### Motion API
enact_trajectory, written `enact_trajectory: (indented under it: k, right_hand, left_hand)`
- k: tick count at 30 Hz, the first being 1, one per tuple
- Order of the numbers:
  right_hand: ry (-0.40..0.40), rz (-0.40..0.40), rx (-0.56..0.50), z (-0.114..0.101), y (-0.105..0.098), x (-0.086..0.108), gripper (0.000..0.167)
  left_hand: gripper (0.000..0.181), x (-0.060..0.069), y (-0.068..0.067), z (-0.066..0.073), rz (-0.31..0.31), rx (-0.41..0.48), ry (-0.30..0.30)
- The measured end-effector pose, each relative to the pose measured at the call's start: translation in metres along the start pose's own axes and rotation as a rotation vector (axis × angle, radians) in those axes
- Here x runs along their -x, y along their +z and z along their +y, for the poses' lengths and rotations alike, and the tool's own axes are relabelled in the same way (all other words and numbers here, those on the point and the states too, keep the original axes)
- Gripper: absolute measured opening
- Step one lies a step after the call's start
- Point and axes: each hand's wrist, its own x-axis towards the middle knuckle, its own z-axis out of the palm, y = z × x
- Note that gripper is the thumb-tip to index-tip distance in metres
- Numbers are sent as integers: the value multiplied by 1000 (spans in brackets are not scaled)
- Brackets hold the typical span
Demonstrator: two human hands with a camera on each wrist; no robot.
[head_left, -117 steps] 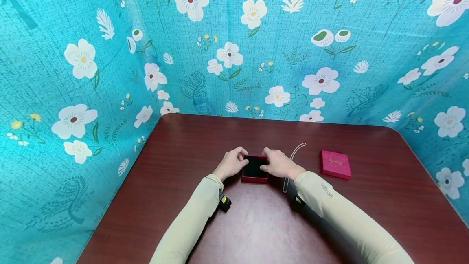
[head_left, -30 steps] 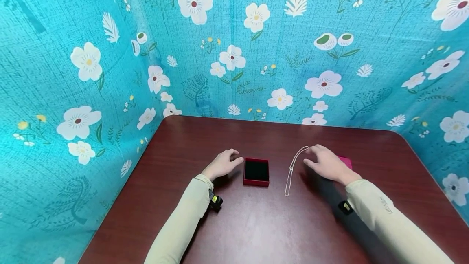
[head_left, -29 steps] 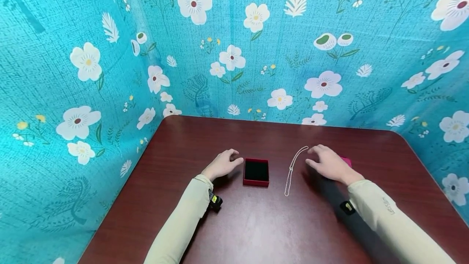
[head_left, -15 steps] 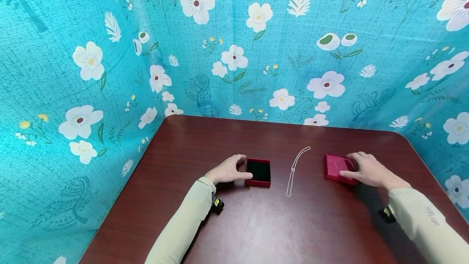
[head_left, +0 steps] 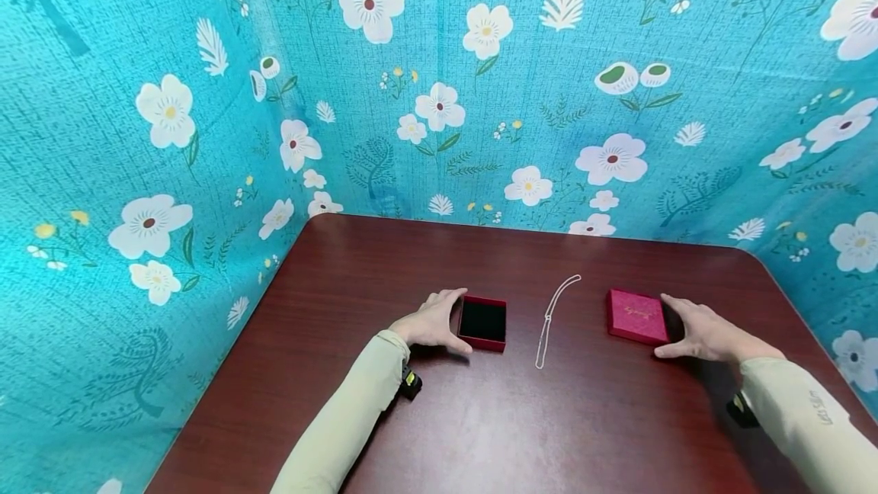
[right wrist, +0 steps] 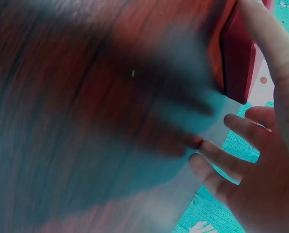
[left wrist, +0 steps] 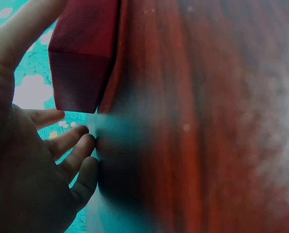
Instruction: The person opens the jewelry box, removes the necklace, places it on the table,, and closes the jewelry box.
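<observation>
A small red jewelry box base (head_left: 483, 344) with a black lining lies uncovered on the table. My left hand (head_left: 430, 322) is at its left side, thumb toward the near corner and fingers toward the far one. In the left wrist view the thumb overlaps the red box wall (left wrist: 81, 73); firm contact cannot be told. To the right lies the red lid (head_left: 636, 315) with gold lettering. My right hand (head_left: 706, 332) spreads thumb and fingers at the lid's right edge; the right wrist view shows the lid's side (right wrist: 237, 60) by the thumb. Between them lies a thin, pale looped necklace (head_left: 548, 317).
The dark red-brown wooden table (head_left: 480, 418) has rounded far corners. A blue floral curtain (head_left: 425, 166) hangs behind it and along both sides. Black wrist cameras sit under both sleeves.
My right hand has moved right, from beside the necklace, across the lid to its right edge, uncovering the lid's top. My left hand has moved right to the box base, its thumb and fingers spreading.
</observation>
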Motion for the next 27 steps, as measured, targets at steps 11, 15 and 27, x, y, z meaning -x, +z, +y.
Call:
enact_trajectory:
  k: [11,15,27]
  right_hand:
    - [-50,61,-14,-4,5,-10,108]
    - [-75,83,-16,-4,7,-13,107]
    - [-70,173,20,-15,7,-20,108]
  left_hand:
    - [107,-4,1,5,15,-19,13]
    - [100,-6,2,4,24,-19,6]
    - [94,-6,2,3,13,-40,-7]
